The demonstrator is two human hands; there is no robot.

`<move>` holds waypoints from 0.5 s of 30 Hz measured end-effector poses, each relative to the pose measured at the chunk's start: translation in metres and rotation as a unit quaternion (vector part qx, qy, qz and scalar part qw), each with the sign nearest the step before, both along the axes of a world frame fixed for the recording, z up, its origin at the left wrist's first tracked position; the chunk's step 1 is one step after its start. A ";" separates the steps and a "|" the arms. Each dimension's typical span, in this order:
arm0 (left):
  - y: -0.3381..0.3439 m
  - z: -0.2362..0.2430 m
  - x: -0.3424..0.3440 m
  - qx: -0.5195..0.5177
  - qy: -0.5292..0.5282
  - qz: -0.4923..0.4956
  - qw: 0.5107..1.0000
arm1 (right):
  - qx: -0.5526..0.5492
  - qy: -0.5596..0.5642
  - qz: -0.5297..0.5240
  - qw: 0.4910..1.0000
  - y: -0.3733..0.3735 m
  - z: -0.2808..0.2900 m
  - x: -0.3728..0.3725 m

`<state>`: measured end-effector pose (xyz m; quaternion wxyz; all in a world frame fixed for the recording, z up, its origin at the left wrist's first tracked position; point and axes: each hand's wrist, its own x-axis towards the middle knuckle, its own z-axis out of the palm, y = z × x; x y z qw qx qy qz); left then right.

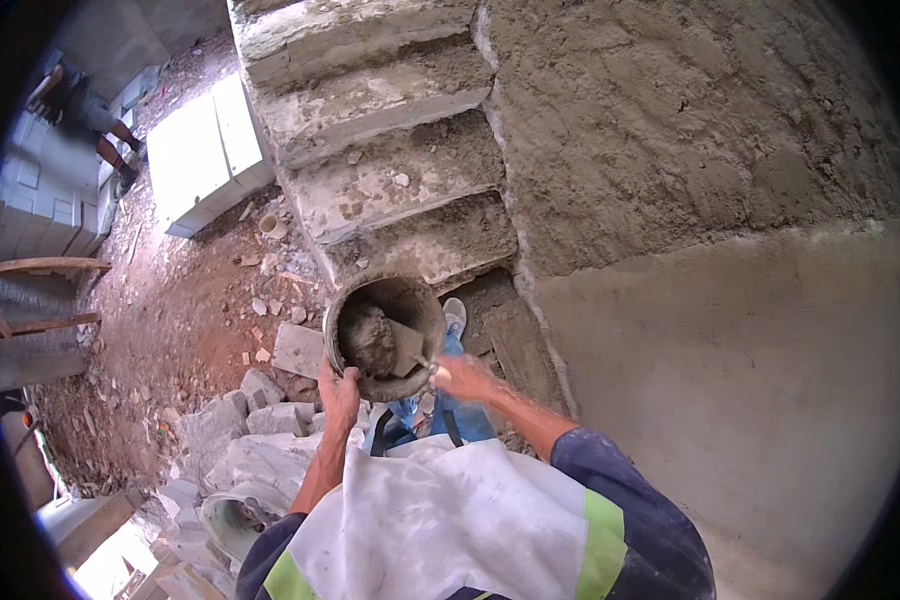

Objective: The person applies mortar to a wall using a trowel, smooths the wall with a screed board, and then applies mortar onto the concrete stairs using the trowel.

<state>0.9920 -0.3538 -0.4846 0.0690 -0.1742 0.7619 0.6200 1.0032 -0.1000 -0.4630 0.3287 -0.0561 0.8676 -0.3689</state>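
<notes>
A round, mortar-caked bucket [334,335] is in front of my body, its mouth facing up. Inside it lies a heap of grey-brown mortar [368,342]. My left hand [340,392] grips the near left side of the rim, thumb on top. At the right of the rim, my right hand [460,379] is closed around the handle of a trowel. The flat blade of the trowel [407,347] reaches into the bucket beside the mortar. The underside of the bucket is hidden.
Rough concrete steps [400,180] rise ahead. On the right stands a wall [710,380], coarse above and smooth below. White blocks [200,150] stand at the far left, near another person [95,115]. Rubble [260,390] and sacks [240,465] lie at the near left.
</notes>
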 end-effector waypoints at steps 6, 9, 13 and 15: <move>0.002 -0.020 -0.003 0.116 -0.030 0.104 0.987 | 0.075 0.033 -0.038 0.996 0.001 -0.003 -0.019; -0.003 -0.031 -0.002 0.189 -0.012 0.158 0.969 | 0.042 0.029 -0.036 0.998 -0.009 0.004 -0.033; -0.013 -0.040 0.005 0.238 -0.026 0.234 0.942 | -0.058 0.043 0.008 0.997 -0.024 0.006 -0.045; -0.014 -0.043 0.008 0.245 -0.038 0.278 0.928 | -0.113 0.037 0.036 0.992 -0.019 -0.010 -0.061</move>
